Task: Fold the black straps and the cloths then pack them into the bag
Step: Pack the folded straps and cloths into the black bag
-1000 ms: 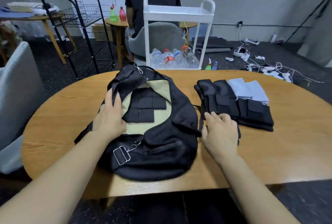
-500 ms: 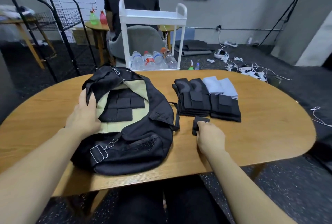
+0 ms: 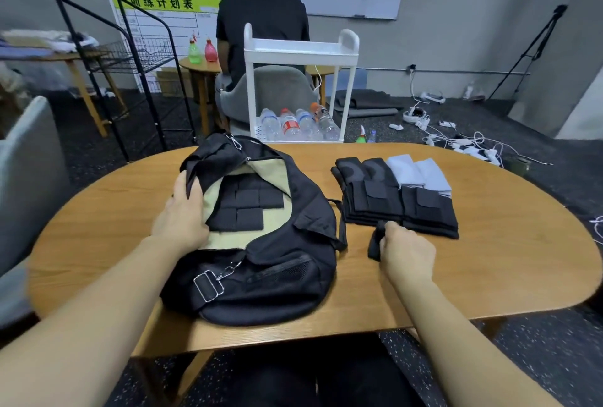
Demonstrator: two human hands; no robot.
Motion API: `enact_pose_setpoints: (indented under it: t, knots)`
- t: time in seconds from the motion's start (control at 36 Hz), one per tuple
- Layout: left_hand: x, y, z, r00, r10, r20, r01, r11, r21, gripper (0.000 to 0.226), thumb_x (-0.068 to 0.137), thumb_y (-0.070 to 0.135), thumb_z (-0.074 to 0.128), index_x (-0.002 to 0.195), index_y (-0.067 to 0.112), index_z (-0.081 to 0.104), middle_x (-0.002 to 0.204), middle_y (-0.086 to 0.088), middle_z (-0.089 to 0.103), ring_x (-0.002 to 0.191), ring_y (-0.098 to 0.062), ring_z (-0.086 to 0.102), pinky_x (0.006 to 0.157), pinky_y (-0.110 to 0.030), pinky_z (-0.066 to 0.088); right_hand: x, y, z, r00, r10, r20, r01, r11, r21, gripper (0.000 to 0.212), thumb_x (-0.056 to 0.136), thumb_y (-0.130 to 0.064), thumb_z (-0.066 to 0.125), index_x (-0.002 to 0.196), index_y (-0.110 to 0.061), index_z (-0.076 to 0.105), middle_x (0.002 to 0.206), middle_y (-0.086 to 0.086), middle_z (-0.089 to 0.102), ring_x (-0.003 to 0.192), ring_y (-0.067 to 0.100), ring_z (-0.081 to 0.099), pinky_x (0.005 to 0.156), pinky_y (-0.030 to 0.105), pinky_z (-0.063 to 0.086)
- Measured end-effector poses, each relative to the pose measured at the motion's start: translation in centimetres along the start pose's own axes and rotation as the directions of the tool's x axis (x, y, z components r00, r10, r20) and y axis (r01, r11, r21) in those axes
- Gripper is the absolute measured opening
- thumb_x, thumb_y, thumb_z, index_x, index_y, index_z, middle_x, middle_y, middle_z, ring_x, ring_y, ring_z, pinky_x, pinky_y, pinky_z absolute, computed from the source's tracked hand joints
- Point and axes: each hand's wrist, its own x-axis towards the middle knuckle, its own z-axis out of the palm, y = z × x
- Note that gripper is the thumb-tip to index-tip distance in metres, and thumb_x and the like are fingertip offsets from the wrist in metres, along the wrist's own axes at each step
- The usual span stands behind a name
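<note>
The left hand [image 3: 181,214] grips the open flap of the black bag [image 3: 261,243], folded straps lying inside just right of it, while the right hand [image 3: 406,251] pinches one folded black strap [image 3: 375,243] just below the stacked straps [image 3: 391,204] and grey cloths [image 3: 421,173].

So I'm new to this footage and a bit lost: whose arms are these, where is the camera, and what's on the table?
There is no machine here. The camera sits on a person's head, looking forward and down, so the arms are their own. On the wooden table lies an open black bag with folded black straps already inside. The left hand grips the bag's opening edge. The right hand holds one folded strap. Beside the bag wait a pile of folded straps and light cloths.
</note>
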Motion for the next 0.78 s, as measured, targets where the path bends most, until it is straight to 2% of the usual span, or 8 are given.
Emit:
enact_pose_setpoints:
  t: [0.08,0.14,0.22,0.31,0.36,0.53,0.61,0.78]
  knots:
    - [-0.1,-0.1,-0.1,1.0,-0.005,-0.008,0.005,1.0,-0.012,0.091,0.086,0.013,0.062,0.155,0.018,0.004,0.16,0.002,-0.018,0.134,-0.033,0.035,0.096,-0.041,0.045,0.1,-1.3,-1.2,0.985,0.064,-0.163,-0.037,0.986,0.164,0.01,0.098,-0.015,0.042,0.093,-0.016,0.051,0.082,0.003,0.065,0.066,0.026,0.046,0.05,0.029,0.021]
    - [0.0,-0.2,-0.1,1.0,-0.001,-0.014,0.001,1.0,-0.018,0.09,0.086,0.013,0.061,0.155,0.018,0.004,0.16,0.002,-0.018,0.133,-0.032,0.036,0.094,-0.041,0.046,0.0,-3.2,-2.3,0.97,0.059,-0.236,0.001,0.968,0.249,0.019,0.099,-0.019,0.043,0.107,-0.014,0.059,0.091,0.007,0.068,0.077,0.031,0.056,0.057,0.031,0.026]
    - [0.1,-0.3,0.0,1.0,0.018,-0.024,-0.018,0.999,-0.03,0.089,0.087,0.013,0.06,0.155,0.017,0.004,0.16,0.0,-0.017,0.132,-0.033,0.037,0.092,-0.04,0.046,-0.2,-7.3,-3.2,0.964,-0.024,-0.265,0.117,0.932,0.343,0.028,0.098,-0.023,0.045,0.122,-0.02,0.06,0.101,0.006,0.07,0.094,0.033,0.061,0.064,0.033,0.029]
    - [0.2,-0.8,0.2,0.998,0.041,-0.041,-0.043,0.998,-0.04,0.088,0.087,0.012,0.06,0.155,0.016,0.004,0.161,0.0,-0.016,0.132,-0.033,0.038,0.092,-0.039,0.046,-0.2,-11.5,-3.1,0.967,-0.142,-0.211,0.209,0.917,0.34,0.031,0.099,-0.026,0.042,0.126,-0.028,0.057,0.103,0.003,0.07,0.097,0.03,0.062,0.069,0.034,0.038]
    - [0.3,-1.2,0.4,0.997,0.057,-0.055,-0.059,0.997,-0.045,0.088,0.087,0.013,0.06,0.155,0.016,0.004,0.16,0.001,-0.017,0.129,-0.033,0.041,0.088,-0.037,0.047,0.0,-13.8,-2.1,0.959,-0.229,-0.165,0.271,0.911,0.31,0.029,0.1,-0.026,0.041,0.123,-0.027,0.057,0.1,0.002,0.07,0.094,0.027,0.063,0.066,0.033,0.035]
    - [0.7,-1.8,0.6,0.994,0.083,-0.073,-0.087,0.994,-0.063,0.09,0.088,0.017,0.06,0.156,0.016,0.001,0.16,0.002,-0.02,0.132,-0.031,0.04,0.087,-0.033,0.047,1.1,-17.6,0.8,0.953,-0.299,-0.036,0.296,0.905,0.306,0.017,0.099,-0.019,0.042,0.108,-0.016,0.055,0.092,0.005,0.064,0.083,0.028,0.06,0.058,0.031,0.03]
    - [0.8,-2.0,0.9,0.991,0.098,-0.09,-0.105,0.991,-0.081,0.091,0.087,0.018,0.062,0.155,0.016,0.002,0.159,0.003,-0.02,0.132,-0.031,0.039,0.087,-0.034,0.048,1.6,-17.9,1.5,0.933,-0.36,0.021,0.348,0.915,0.206,0.008,0.095,-0.01,0.043,0.096,-0.016,0.049,0.082,0.003,0.054,0.071,0.026,0.047,0.047,0.029,0.02]
    - [1.1,-2.3,1.5,0.985,0.128,-0.12,-0.142,0.983,-0.118,0.096,0.086,0.019,0.062,0.155,0.017,-0.005,0.158,0.005,-0.022,0.127,-0.031,0.043,0.08,-0.033,0.048,1.3,-17.3,3.0,0.876,-0.467,0.119,0.462,0.884,0.07,0.024,0.08,0.008,0.049,0.083,-0.016,0.044,0.066,-0.003,0.03,0.072,0.023,0.041,0.046,0.029,0.016]
